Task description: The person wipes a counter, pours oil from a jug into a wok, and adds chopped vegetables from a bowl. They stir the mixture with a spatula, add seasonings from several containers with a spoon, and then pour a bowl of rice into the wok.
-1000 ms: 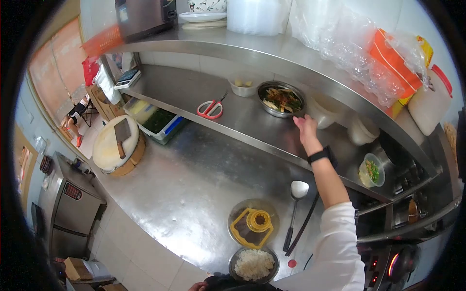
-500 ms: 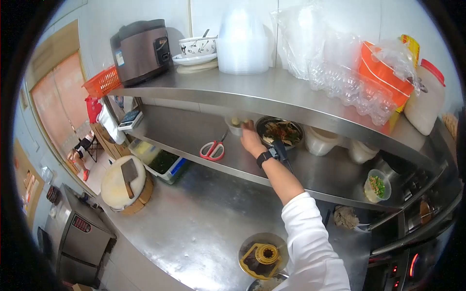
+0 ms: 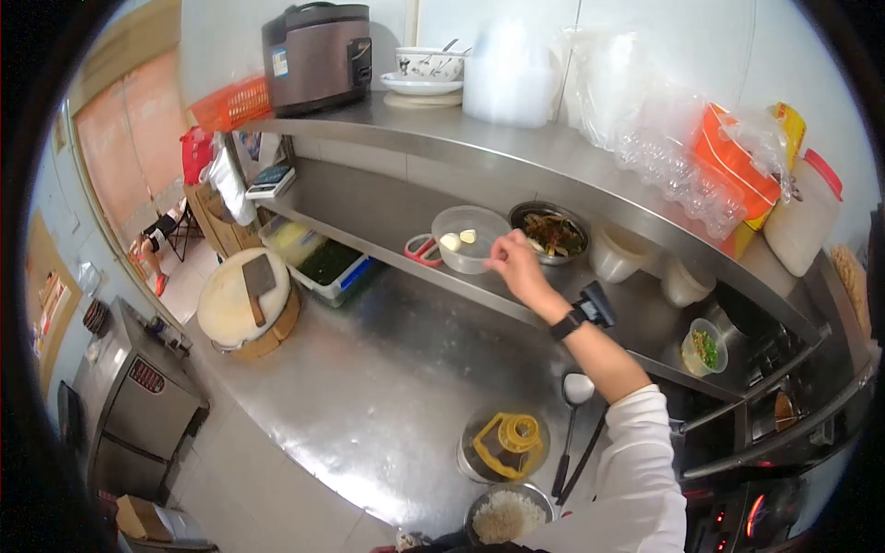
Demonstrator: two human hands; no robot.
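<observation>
My right hand (image 3: 519,267) pinches the rim of a clear plastic bowl (image 3: 472,221) and holds it over the front edge of the lower steel shelf. Two small pale, rounded pieces (image 3: 458,241) lie inside the bowl. Red-handled scissors (image 3: 421,250) show partly behind its left side. Just beyond my fingers stands a metal bowl (image 3: 551,230) of dark, mixed food. A dark strap with a small device (image 3: 581,311) is around my right wrist. My left hand is out of view.
Below sit an oil jug (image 3: 510,446) with a yellow handle, a bowl of rice (image 3: 507,518) and a ladle (image 3: 573,405). A cleaver (image 3: 259,288) lies on a round chopping block (image 3: 241,315) at left. A tub of chopped greens (image 3: 704,347) stands right.
My right hand has brought the clear bowl forward from the back of the lower shelf, toward its front edge. The view has shifted, and the rice bowl and ladle show more fully.
</observation>
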